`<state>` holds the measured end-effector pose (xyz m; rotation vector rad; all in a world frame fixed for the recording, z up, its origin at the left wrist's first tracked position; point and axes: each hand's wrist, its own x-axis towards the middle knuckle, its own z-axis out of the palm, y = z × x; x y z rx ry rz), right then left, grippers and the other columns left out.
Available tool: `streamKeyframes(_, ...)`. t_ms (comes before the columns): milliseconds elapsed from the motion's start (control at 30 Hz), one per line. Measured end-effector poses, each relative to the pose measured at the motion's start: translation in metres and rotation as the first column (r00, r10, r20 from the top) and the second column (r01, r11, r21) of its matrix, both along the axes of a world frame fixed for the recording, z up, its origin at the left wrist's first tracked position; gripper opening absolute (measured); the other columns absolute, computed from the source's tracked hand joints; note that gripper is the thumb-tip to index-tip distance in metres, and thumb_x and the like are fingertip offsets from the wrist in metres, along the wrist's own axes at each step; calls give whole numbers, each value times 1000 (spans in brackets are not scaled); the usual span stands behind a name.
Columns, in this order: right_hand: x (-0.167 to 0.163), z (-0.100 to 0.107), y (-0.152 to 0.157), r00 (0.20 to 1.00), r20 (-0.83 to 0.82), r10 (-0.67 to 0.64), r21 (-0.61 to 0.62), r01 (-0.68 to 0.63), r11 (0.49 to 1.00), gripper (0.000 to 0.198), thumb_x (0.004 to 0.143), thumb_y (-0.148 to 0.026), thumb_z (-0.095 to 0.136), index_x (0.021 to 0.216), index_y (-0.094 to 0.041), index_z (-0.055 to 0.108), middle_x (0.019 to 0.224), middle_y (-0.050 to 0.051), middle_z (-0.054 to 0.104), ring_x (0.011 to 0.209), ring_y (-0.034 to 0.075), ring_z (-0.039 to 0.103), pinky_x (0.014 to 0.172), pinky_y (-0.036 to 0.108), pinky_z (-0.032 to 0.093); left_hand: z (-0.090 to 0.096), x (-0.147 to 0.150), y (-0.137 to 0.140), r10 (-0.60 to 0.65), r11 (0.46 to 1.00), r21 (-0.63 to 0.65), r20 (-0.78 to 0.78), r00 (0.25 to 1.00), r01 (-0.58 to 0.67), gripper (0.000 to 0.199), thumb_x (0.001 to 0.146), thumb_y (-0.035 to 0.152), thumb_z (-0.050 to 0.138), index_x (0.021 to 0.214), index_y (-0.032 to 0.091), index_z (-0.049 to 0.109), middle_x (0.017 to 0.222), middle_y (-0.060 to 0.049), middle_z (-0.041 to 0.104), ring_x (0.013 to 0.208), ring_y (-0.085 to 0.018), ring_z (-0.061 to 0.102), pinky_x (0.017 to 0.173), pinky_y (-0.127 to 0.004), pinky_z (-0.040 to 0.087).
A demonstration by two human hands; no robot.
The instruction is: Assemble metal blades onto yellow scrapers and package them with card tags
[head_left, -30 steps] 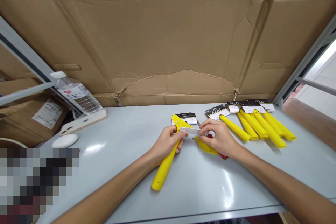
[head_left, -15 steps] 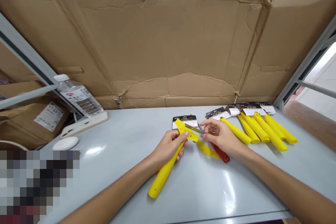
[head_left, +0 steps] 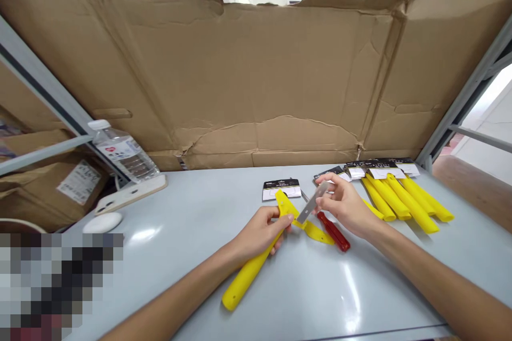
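My left hand (head_left: 262, 232) is closed around a yellow plastic scraper (head_left: 248, 281), its long handle slanting down toward the front left and its wide head pointing away. Between the thumb and fingers of my right hand (head_left: 344, 205) is a flat grey metal blade (head_left: 312, 202). The blade's lower end meets the scraper head near my left fingertips. On the table just beyond, a loose flat yellow plastic piece (head_left: 320, 234) lies beside a screwdriver (head_left: 335, 232) with a red handle. A black and white packaging card (head_left: 282, 190) lies behind the scraper head.
Several yellow handles (head_left: 416, 208) with black and white cards lie at the right. At the left are a clear plastic bottle (head_left: 127, 152), a white phone (head_left: 132, 194) and a white rounded object (head_left: 102, 222). A cardboard sheet (head_left: 260, 74) stands along the back, between metal shelf posts.
My right hand has tilted the blade from nearly level to steeply slanted, its lower end shifting toward the scraper head's near side. The screwdriver handle is more exposed. The view has shifted slightly.
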<state>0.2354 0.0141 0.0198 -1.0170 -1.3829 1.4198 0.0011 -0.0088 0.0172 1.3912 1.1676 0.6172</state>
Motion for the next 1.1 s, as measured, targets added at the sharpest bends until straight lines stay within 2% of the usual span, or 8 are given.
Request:
streamKeyframes(67,-1,-2,0,999,49,21,10,-21,1000,63,74,-37,80,124,-21,46,96,2,64,72,9,65,66,22,51,0,1,-2,4,1000,5,0,1000,-4,46,87,63,66,79,18,58,48,5,52,41,-10,45,44,-22,38)
streamKeyframes(167,-2,-8,1,994,102,27,28,-30,999,63,74,-37,81,127,-21,49,100,4,67,76,7,64,64,18,49,2,4,-5,-3,1000,9,14,1000,3,42,89,59,65,78,19,58,49,5,51,41,-10,46,43,-22,39)
streamKeyframes(300,-6,-15,3,982,187,27,61,-39,997,50,78,-39,79,120,-18,62,106,8,70,85,8,66,78,22,55,5,7,-10,-9,1000,2,24,1000,9,36,91,53,65,80,19,59,50,5,51,40,-10,46,43,-23,40)
streamKeyframes(433,-11,-12,0,974,228,12,75,-30,997,44,76,-41,80,111,-17,68,105,8,72,92,11,69,88,28,58,3,10,-13,-4,1000,-12,18,1000,4,33,92,49,64,83,17,61,55,5,54,41,-10,48,43,-23,41)
streamKeyframes(567,-16,-7,-5,972,236,12,49,-24,998,44,75,-41,80,110,-17,69,103,8,73,92,13,71,88,29,59,0,11,-13,-4,1000,-12,32,999,4,38,90,53,66,81,17,61,66,2,59,44,-9,49,42,-23,43)
streamKeyframes(733,-18,-8,-8,964,264,19,52,-34,998,43,77,-40,79,112,-18,68,102,8,74,90,13,72,85,28,59,-1,10,-14,-43,999,17,5,999,43,43,90,58,64,77,18,59,54,4,53,41,-9,47,42,-23,42)
streamKeyframes(933,-21,-9,-9,962,273,5,105,-35,994,40,77,-39,78,108,-16,68,102,8,72,90,11,69,84,27,59,-10,8,-11,-58,998,37,-16,998,58,44,91,59,64,77,18,60,56,2,55,43,-11,51,42,-23,43)
streamKeyframes(1100,-24,-10,-10,968,250,15,109,-44,993,36,79,-37,76,108,-16,68,101,7,71,91,11,68,83,25,59,-6,10,-12,-60,998,24,-15,998,60,47,91,60,62,70,18,57,50,3,52,40,-11,50,41,-23,43)
